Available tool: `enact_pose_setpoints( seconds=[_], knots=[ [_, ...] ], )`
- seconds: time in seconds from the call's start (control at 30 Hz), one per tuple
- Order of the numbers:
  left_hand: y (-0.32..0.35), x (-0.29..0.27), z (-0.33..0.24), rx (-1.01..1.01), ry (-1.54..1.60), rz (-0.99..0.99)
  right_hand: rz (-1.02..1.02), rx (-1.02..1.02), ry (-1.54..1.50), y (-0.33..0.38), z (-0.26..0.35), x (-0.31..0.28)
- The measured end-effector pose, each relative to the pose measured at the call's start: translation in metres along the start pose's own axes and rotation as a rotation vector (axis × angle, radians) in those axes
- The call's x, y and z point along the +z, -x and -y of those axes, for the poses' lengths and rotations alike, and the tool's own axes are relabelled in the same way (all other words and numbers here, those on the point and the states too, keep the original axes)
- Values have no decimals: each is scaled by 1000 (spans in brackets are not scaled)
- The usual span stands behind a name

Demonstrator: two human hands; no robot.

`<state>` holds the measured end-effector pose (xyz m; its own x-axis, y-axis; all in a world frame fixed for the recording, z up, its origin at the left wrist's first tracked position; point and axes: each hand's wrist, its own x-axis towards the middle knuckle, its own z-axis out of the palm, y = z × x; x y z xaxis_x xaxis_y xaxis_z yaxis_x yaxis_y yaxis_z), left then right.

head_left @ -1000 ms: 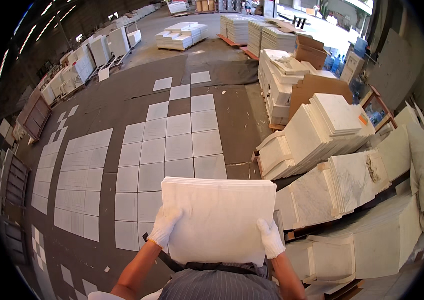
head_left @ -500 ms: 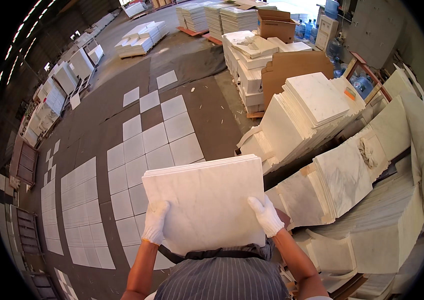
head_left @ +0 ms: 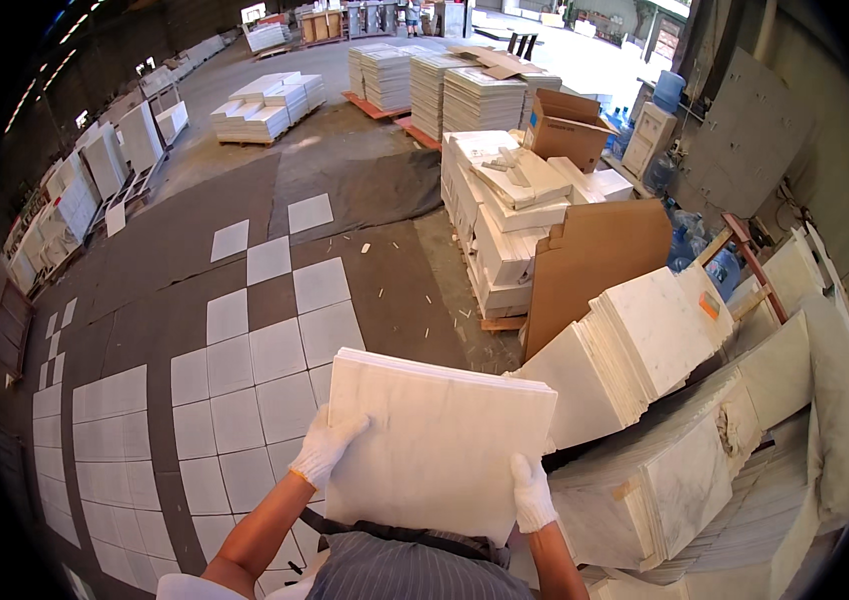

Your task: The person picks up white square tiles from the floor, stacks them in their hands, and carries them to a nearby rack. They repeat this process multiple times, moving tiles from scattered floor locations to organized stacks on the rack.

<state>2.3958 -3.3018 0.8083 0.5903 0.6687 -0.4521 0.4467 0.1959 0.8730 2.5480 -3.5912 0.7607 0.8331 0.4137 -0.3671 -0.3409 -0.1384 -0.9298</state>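
Note:
A thin stack of square white marble tiles stands tilted against my front, its layered edges showing along the top. My left hand, in a white knit glove, grips the left side with the thumb on the front face. At the lower right edge, my gloved right hand holds the stack with its thumb up; its other fingers are hidden behind the tiles. Ahead to the left, white floor tiles lie in rows on a dark mat, with a few set out in a checkered pattern at the far end.
Leaning marble slabs crowd my right side. Beyond them stand a cardboard sheet, stacked white blocks on a pallet and an open cardboard box. A water dispenser and tile pallets stand farther back.
My view has turned to the right and lifted. The stack in my hands has tipped down on its right side, and my right hand sits lower along its edge.

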Motion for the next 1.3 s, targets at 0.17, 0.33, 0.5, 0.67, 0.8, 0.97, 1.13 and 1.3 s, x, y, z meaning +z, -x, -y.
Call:
enact_pose_setpoints(
  seconds=[0.17, 0.33, 0.5, 0.67, 0.8, 0.97, 1.13, 1.3],
  knots=[
    [-116, -27, -69, 10, -27, 116, -123, 57, -106, -73, 24, 65],
    [-192, -41, -104, -35, 16, 167, -172, 131, -90, -124, 74, 110],
    [-252, -38, -136, -15, 33, 230, -137, 181, -149, -174, 124, 133],
    [-318, -12, -170, 63, 9, 258, -187, 146, -153, -245, 117, 130],
    [-386, 6, -187, 176, 33, 393, -109, 62, -191, -322, 113, 119],
    [-439, 44, -234, 166, 14, 384, -159, 49, -155, -382, 156, 106],
    [-485, 97, -276, 125, -47, 510, -307, 110, -225, -411, 178, 86],
    [-532, 174, -315, 100, -133, 723, -553, 184, -416, -418, 181, 74]
  ],
)
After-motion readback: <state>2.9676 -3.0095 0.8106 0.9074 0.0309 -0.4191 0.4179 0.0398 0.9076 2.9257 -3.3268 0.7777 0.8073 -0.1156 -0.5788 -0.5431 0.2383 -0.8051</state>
